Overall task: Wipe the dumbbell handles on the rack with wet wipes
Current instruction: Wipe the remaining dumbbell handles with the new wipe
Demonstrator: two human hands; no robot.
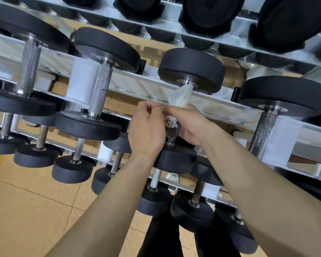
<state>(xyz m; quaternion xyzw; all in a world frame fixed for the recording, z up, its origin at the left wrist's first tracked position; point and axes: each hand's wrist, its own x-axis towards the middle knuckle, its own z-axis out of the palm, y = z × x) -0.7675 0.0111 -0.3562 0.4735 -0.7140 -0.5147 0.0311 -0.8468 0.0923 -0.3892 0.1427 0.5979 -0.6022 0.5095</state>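
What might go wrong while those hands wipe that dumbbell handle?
1. The wipe is bunched in the right hand, so it may miss the bare knurled handle below it.
2. The left hand seems to pinch the wipe close by; the rough knurling could snag or tear it.
3. Both hands sit just above the near head; if the dumbbell rolls on the rack, fingers could get pinched.

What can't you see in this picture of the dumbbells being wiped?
- Head view: most of the wiped handle is hidden under the wet wipe, the left grip and the right grip.
- Top-row dumbbells: cut off by the top edge.
- Their markings: too blurred to read.
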